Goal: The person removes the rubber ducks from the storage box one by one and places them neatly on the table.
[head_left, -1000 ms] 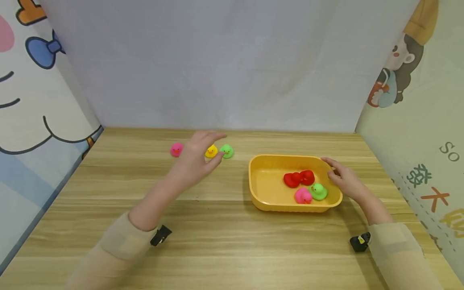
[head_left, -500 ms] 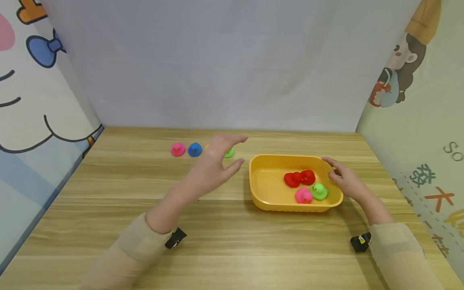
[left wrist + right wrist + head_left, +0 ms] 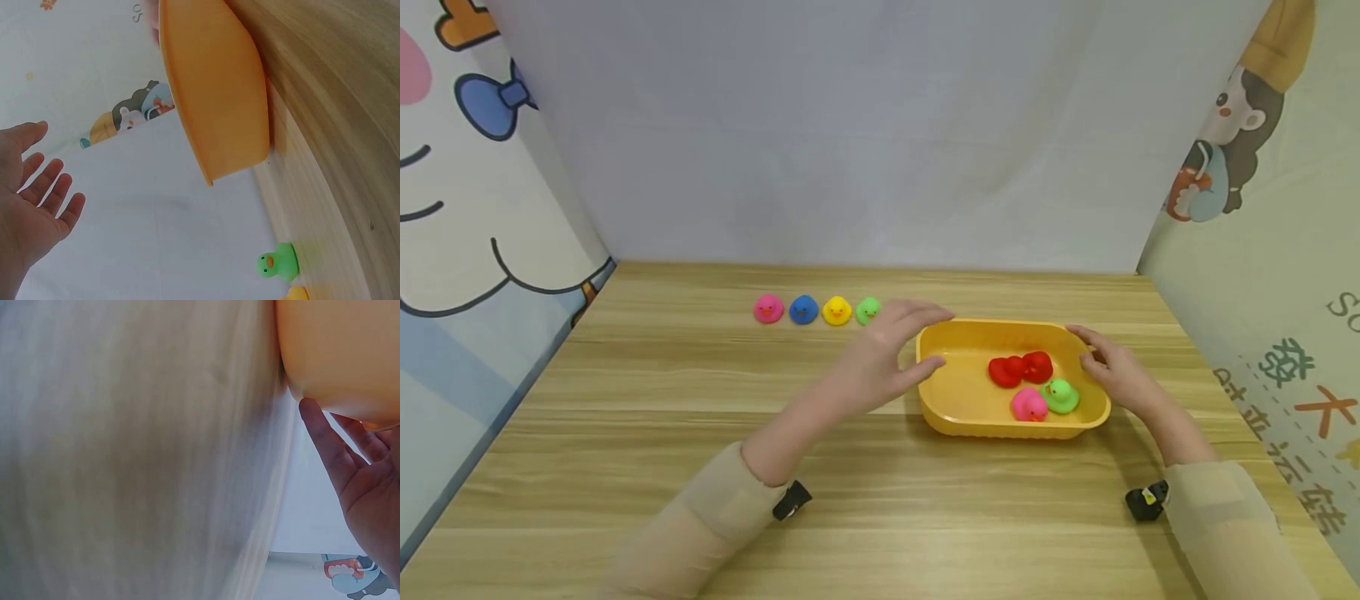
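My left hand [image 3: 880,358] hovers at the left end of a yellow plastic basin [image 3: 958,421], thumb and fingers spread with nothing between them. The left wrist view shows that same hand [image 3: 34,206] apart from the basin's wall [image 3: 215,87]. At the opposite end, my right hand [image 3: 1116,375] grips the basin's rim. From the right wrist, a fingertip [image 3: 307,406] touches the basin's outer wall [image 3: 344,356]. Inside the basin lie two red rubber ducks [image 3: 1021,368], a pink duck [image 3: 1028,405] and a green duck [image 3: 1061,396].
Behind the left hand, a row of rubber ducks stands on the wooden table [image 3: 865,517]: pink [image 3: 768,309], blue [image 3: 803,309], yellow [image 3: 837,311] and green [image 3: 868,311]. A pale cloth [image 3: 880,133] hangs along the back edge, with printed cloths at both sides.
My left hand has moved right, from over the duck row to the basin's left end, uncovering the blue and yellow ducks. The right hand and basin stay put.
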Motion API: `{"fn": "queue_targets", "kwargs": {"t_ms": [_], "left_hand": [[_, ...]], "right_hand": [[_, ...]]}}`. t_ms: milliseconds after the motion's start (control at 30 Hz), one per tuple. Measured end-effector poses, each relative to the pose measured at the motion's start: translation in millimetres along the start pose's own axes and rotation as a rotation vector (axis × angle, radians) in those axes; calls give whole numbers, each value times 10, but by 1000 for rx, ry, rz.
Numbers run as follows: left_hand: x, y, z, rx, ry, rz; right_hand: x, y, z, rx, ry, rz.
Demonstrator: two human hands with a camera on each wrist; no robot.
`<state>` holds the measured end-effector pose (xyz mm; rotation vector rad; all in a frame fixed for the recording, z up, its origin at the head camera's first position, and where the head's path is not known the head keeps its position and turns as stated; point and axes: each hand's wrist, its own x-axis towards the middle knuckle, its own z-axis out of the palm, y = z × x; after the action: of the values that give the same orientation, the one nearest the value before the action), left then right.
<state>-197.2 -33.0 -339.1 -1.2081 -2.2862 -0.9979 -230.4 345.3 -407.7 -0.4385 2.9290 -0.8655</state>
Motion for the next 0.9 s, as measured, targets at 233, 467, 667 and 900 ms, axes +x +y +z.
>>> {"fn": "queue_targets", "kwargs": {"t_ms": [233, 467, 667, 900], "left_hand": [[44, -58, 184, -66, -46, 14], [107, -45, 335, -113, -159, -35], [166, -78, 486, -138, -252, -67], [243, -119, 682, -126, -315, -51]], "right_hand": [[1, -5, 11, 18, -1, -3], [1, -12, 2, 33, 6, 2], [6, -4, -5, 10, 13, -2], [5, -2, 5, 9, 7, -1]]}}
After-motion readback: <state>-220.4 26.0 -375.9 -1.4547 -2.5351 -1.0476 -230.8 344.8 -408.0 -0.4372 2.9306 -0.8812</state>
